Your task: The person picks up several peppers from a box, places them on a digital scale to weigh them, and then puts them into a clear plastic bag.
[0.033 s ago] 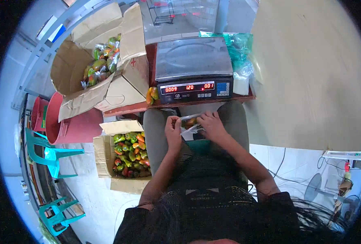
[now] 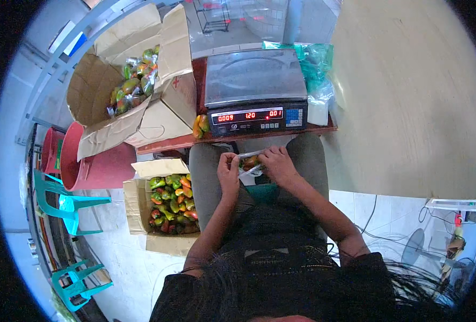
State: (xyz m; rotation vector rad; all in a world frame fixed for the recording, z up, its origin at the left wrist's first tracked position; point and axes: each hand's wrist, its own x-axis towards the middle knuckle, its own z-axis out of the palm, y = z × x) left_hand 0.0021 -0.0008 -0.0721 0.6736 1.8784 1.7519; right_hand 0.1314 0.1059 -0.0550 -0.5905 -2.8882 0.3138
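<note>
Over my lap, a clear plastic bag (image 2: pixel 250 171) with red and green peppers (image 2: pixel 250 162) inside is stretched between both hands. My left hand (image 2: pixel 229 170) pinches the bag's left side, fingers closed. On the other side, my right hand (image 2: pixel 278 165) has its fingers bent over the bag's edge and grips it. Just beyond my hands stands a digital scale (image 2: pixel 256 88), its metal plate bare and its red display lit. Loose orange-green peppers (image 2: pixel 200 126) lie at the scale's left side on the red-brown table (image 2: pixel 168 144).
Left of the scale, a large open carton (image 2: pixel 95 86) holds bagged peppers. A smaller carton (image 2: pixel 136 206) of loose peppers sits on the floor by my left leg. Green and clear plastic bags (image 2: pixel 317 64) lie right of the scale, beside a broad beige board (image 2: pixel 409 96). Red tubs (image 2: pixel 101 166) and teal chairs (image 2: pixel 71 206) stand at left.
</note>
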